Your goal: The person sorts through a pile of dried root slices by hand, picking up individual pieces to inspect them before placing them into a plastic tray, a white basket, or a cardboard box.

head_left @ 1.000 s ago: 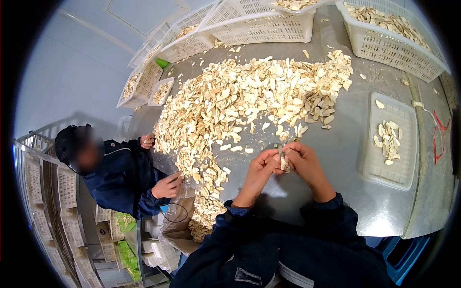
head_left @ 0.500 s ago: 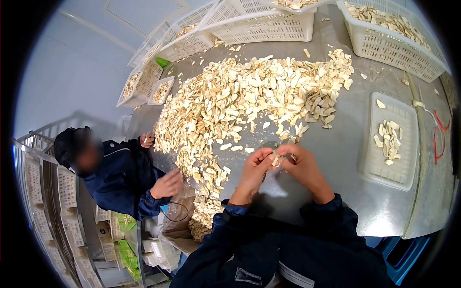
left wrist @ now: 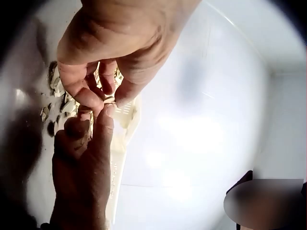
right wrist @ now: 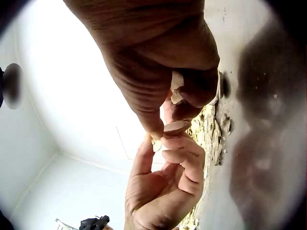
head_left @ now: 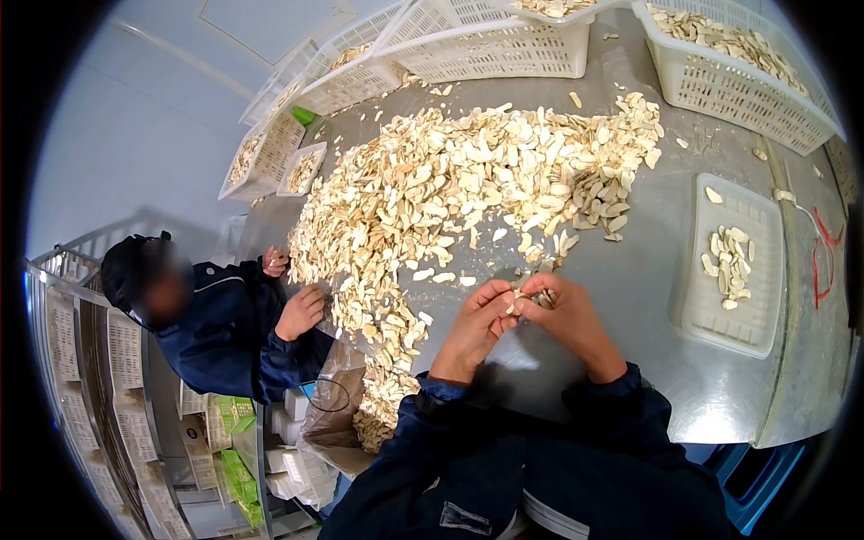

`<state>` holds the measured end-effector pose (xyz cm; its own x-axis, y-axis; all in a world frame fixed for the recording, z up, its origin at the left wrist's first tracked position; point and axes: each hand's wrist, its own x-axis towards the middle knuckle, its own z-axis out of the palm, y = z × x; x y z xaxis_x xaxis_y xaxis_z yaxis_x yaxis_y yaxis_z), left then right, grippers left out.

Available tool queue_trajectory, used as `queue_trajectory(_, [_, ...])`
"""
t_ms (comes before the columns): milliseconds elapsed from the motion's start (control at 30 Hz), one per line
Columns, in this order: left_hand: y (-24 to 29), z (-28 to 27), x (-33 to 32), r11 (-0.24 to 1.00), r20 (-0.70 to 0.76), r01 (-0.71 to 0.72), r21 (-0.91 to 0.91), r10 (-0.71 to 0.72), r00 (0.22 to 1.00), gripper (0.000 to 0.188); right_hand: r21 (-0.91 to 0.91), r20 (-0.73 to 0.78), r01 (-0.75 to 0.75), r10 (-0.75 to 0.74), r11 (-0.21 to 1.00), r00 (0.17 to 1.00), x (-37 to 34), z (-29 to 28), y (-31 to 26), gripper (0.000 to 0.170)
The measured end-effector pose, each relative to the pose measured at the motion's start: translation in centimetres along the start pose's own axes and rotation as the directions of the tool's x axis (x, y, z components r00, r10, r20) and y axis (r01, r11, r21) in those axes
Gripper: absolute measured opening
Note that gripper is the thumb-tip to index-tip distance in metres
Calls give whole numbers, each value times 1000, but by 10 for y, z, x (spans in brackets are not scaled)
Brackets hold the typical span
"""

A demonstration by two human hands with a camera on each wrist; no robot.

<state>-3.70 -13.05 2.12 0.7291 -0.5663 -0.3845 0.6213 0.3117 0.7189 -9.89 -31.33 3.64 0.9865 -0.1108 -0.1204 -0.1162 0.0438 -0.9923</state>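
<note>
Both the left hand [head_left: 470, 331] and right hand [head_left: 576, 322] pinch a pale slice [left wrist: 110, 100], so their grip should probably press lightly, while the right also secures its tucked pieces [right wrist: 177, 80].

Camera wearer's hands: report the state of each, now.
Left hand: closed, pinching a pale slice at its fingertips.
Right hand: closed, holding pale pieces in its curled fingers.

Probably a food-sorting workroom, metal table [head_left: 652, 292], heaped pale slices [head_left: 441, 180], slotted crates [head_left: 504, 61]

Slice [left wrist: 110, 100] mostly behind fingers [left wrist: 89, 97], apparently
</note>
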Motion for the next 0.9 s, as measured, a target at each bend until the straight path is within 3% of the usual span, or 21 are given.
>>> queue_trajectory(200, [-2,-2,1,991,50,44,-130,-38,998,13,-11,-19,-7,7,1000,1000,-2,-1,-10,22])
queue_trajectory(733, [-5,-2,1,973,49,75,-217,-66,997,13,6,-16,-5,5,1000,1000,-2,-1,-10,19])
queue_trajectory(900, [-5,-1,2,973,44,64,-221,-56,997,15,104,-10,2,-1,995,1000,1,2,3,20])
